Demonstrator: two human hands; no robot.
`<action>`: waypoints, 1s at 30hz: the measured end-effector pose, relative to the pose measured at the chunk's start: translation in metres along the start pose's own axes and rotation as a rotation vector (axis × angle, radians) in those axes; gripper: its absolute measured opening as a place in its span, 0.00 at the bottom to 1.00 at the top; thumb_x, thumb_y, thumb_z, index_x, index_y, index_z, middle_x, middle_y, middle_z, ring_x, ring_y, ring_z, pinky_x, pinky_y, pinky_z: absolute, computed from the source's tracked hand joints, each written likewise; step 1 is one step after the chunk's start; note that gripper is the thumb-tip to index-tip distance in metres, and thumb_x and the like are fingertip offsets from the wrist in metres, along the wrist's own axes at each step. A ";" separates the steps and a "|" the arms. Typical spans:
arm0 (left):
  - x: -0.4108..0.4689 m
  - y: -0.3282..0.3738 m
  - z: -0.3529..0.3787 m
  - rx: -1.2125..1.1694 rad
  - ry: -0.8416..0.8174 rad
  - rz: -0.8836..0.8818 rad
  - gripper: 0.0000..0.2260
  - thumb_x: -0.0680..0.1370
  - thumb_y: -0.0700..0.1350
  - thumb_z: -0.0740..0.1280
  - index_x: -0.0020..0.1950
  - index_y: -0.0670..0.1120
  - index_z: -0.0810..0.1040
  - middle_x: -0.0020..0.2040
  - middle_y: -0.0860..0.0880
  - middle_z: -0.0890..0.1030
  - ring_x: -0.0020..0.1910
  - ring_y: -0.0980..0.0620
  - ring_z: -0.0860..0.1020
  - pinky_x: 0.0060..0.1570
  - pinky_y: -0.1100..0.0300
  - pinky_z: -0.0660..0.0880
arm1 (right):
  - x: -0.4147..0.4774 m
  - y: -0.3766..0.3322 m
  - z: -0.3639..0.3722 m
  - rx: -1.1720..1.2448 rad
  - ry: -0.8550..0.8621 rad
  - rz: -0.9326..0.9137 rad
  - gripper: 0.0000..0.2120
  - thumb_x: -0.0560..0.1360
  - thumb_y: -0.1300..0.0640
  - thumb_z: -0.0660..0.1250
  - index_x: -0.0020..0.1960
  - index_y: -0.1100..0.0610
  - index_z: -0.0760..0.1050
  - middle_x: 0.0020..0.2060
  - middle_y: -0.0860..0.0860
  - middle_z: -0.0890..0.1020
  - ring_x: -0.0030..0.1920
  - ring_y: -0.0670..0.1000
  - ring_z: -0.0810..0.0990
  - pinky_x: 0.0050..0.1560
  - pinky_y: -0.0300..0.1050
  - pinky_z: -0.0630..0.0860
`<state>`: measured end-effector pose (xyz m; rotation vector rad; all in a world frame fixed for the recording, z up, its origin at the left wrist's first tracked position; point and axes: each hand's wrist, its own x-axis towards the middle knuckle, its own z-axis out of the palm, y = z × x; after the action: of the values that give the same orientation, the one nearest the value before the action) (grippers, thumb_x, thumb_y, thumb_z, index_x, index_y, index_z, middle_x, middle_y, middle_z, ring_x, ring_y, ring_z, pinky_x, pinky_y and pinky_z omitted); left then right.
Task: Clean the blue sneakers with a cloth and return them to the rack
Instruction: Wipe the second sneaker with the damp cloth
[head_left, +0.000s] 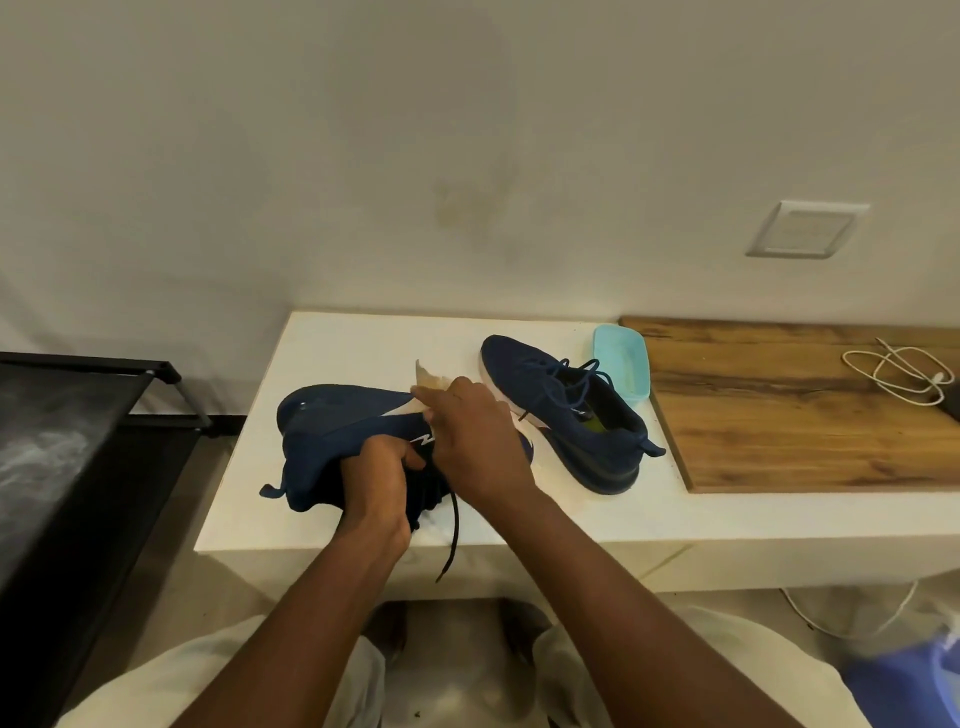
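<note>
Two large pieces frame the job: a black metal-framed fabric shoe rack (78, 441), standing off the left end of the white slab worktop (363, 338), and that worktop itself. A brown wooden board (779, 415) covers the worktop's right part.

One dark blue knit sneaker (337, 421) is lifted and tipped on its side over the worktop's left front, probably so that its flank faces up for wiping. Its dark lace (452, 535) dangles past the worktop's front edge. The second dark blue sneaker (571, 415) stands on its sole at the worktop's middle, parked out of the way; neither is back on the rack.

A pale turquoise plastic tray (623, 369) sits toward the worktop's back.

The left hand (374, 488) has its fingers clenched round the tipped sneaker's collar, steadying it. The right hand (478, 436) grasps a pale beige cloth (431, 384) and presses it against that sneaker's side, mid-wipe by my reading.

A thin white cable (904, 374) lies coiled at the worktop's far right.
</note>
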<state>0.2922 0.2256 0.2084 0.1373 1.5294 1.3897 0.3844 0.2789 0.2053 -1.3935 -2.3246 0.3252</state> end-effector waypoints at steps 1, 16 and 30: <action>-0.001 0.000 0.001 0.001 -0.001 -0.002 0.15 0.60 0.34 0.66 0.44 0.39 0.81 0.41 0.40 0.80 0.38 0.38 0.80 0.42 0.44 0.77 | -0.004 0.000 0.000 -0.027 -0.006 -0.004 0.22 0.79 0.58 0.62 0.71 0.48 0.69 0.55 0.53 0.76 0.56 0.54 0.74 0.55 0.52 0.73; -0.010 -0.001 0.005 0.036 0.042 0.063 0.08 0.69 0.28 0.63 0.38 0.41 0.76 0.36 0.46 0.76 0.29 0.49 0.77 0.30 0.58 0.75 | 0.000 0.020 -0.012 0.230 0.062 0.185 0.12 0.80 0.60 0.63 0.58 0.56 0.82 0.51 0.53 0.81 0.51 0.50 0.80 0.53 0.40 0.75; -0.018 -0.005 0.006 0.045 0.047 0.078 0.09 0.70 0.28 0.62 0.35 0.40 0.73 0.25 0.51 0.74 0.23 0.55 0.74 0.23 0.63 0.70 | -0.009 0.042 -0.014 0.345 0.141 0.465 0.09 0.77 0.64 0.64 0.51 0.57 0.83 0.43 0.51 0.83 0.42 0.46 0.80 0.46 0.42 0.78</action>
<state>0.3075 0.2167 0.2159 0.1944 1.6099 1.4290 0.4277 0.2907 0.1992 -1.6944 -1.7110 0.7007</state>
